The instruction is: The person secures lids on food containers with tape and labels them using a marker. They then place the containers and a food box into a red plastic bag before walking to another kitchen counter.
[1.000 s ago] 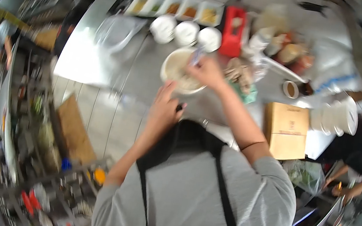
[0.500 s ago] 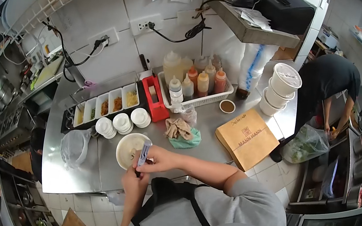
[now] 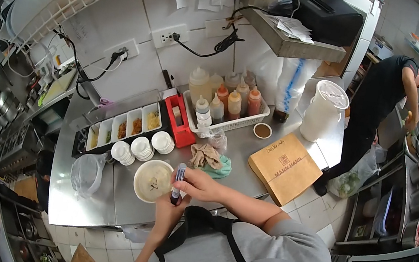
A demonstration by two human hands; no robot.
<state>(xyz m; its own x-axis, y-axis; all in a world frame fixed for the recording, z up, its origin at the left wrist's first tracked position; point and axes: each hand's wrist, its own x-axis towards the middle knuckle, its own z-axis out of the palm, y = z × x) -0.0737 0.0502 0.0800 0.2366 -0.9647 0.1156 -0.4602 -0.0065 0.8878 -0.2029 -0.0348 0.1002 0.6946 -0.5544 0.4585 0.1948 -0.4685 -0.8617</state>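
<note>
Held upright in both hands is a marker pen (image 3: 179, 179) with a grey-white barrel and a dark lower end. My right hand (image 3: 197, 185) is closed round its barrel. Below it, my left hand (image 3: 170, 210) wraps the dark end, which its fingers partly hide. Just left of the hands stands a round white tub (image 3: 142, 196) with a translucent lid, and dark handwriting shows on the lid. A crumpled brown and green cloth (image 3: 210, 161) lies beyond my right hand.
Stacks of small white cups (image 3: 142, 149) stand near a condiment rack (image 3: 120, 130) and a red tape dispenser (image 3: 180, 123). Farther right are a basket of squeeze bottles (image 3: 232, 125), a sauce cup (image 3: 262, 130), a paper bag (image 3: 286, 168) and white containers (image 3: 322, 116). A co-worker (image 3: 374, 110) stands at right.
Both hands have moved right, off the tub's edge, with the marker now more upright. The writing on the lid has come into view. The co-worker at right has risen from a deep bend.
</note>
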